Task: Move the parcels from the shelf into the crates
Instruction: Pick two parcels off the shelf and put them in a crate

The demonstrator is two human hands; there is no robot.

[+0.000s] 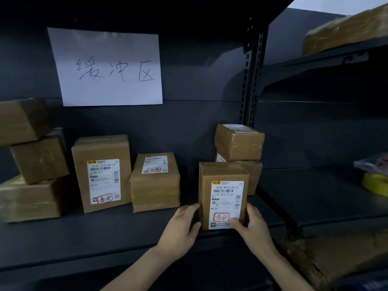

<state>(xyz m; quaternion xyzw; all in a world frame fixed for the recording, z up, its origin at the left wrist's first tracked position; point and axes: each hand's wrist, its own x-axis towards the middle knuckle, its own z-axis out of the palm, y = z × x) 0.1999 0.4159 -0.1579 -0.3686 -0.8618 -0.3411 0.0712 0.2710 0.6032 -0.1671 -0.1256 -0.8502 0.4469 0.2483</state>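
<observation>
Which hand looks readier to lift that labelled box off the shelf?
Probably the right hand: its thumb presses the label and its fingers curl round the right edge of the box. The left hand only touches the left side with straight fingers, steadying rather than holding.

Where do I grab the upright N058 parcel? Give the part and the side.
Take its two side faces, low down, coming from the front. The parcel stands upright near the shelf edge, label facing out; the left hand and right hand flank it there.
</observation>
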